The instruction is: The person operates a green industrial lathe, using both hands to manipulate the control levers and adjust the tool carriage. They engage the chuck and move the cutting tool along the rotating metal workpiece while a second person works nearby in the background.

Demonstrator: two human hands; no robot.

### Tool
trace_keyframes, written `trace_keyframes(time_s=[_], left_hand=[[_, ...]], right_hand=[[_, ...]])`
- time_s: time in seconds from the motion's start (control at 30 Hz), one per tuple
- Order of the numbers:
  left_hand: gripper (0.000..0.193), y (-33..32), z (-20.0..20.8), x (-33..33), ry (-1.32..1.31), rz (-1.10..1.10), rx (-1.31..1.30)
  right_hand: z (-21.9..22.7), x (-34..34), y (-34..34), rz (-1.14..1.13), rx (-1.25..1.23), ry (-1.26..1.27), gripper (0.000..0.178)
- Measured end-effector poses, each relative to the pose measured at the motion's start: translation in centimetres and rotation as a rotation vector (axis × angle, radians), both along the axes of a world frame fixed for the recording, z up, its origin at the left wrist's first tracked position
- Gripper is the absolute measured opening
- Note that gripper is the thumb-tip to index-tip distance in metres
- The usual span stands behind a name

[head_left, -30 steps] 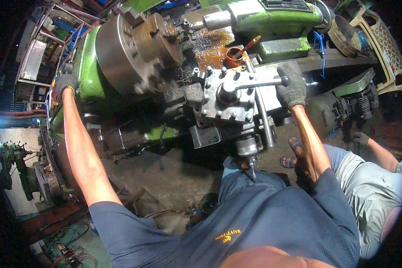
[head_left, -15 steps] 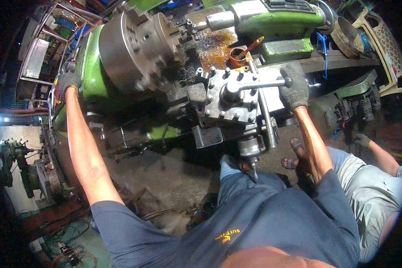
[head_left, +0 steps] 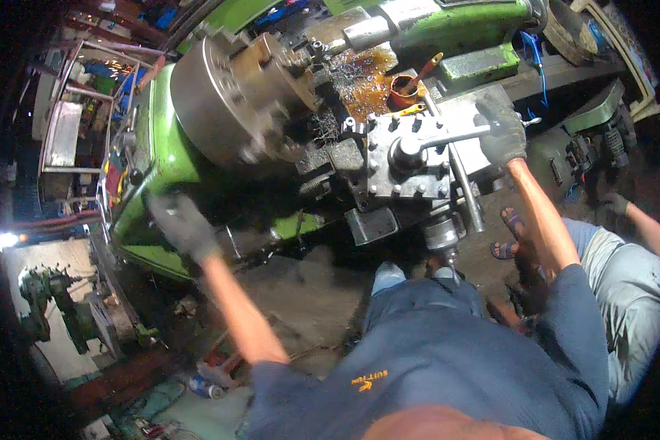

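Note:
A green lathe carries a large metal chuck (head_left: 216, 110), whose jaws look blurred. My left hand (head_left: 183, 224), in a dark grey glove, is in front of the green headstock (head_left: 170, 158); motion smears its fingers. To the right, my gloved right hand (head_left: 504, 133) is closed around the end of the tool post lever (head_left: 451, 137). The lever runs out from the hub of the square, bolt-studded tool post (head_left: 385, 172). Below this hand a longer metal bar handle (head_left: 465, 187) slants down.
Behind the tool post stands a red cup (head_left: 403, 92) with a brush (head_left: 427, 70), beside oily metal chips (head_left: 367, 81). The green tailstock (head_left: 466, 33) is at the back. Another person (head_left: 623, 293) crouches at right, near the machine. Metal parts (head_left: 55, 293) lie at far left.
My left hand has come down and to the right, from the upper left side of the headstock to its front. My right hand stays at the lever. The whole view has shifted slightly.

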State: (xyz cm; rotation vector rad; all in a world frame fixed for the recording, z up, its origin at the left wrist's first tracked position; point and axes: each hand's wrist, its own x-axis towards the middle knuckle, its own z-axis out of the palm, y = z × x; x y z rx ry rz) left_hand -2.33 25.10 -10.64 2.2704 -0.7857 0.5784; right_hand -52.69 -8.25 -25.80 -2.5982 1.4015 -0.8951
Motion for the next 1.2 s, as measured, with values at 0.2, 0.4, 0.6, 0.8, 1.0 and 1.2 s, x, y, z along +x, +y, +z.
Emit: trace_keyframes(time_s=[0.2,0.4,0.6,0.8,1.0,1.2], left_hand=[[0.032,8.6,-20.4,-9.6,0.28,-0.084,0.355],[0.054,9.5,-28.6,-8.3,0.48,-0.117,0.76],[0.068,9.5,-33.8,-5.7,0.898,-0.073,0.66],[0.053,8.8,-34.4,-6.6,0.89,-0.009,0.548],[0.04,10.2,-36.1,-5.2,0.799,-0.133,0.644],[0.029,10.2,-36.5,-5.5,0.772,-0.132,0.637]], right_hand=[[0.2,0.0,0.0,0.015,0.034,-0.02,0.037],[0.7,0.7,-0.2,0.014,0.032,0.014,0.031],[0.9,0.6,-0.1,-0.005,0.052,0.013,0.03],[1.4,1.0,-0.2,0.011,0.159,-0.02,0.032],[2.5,1.4,0.6,-0.019,0.06,0.071,0.034],[1.9,1.3,0.2,0.001,0.058,0.068,0.033]])
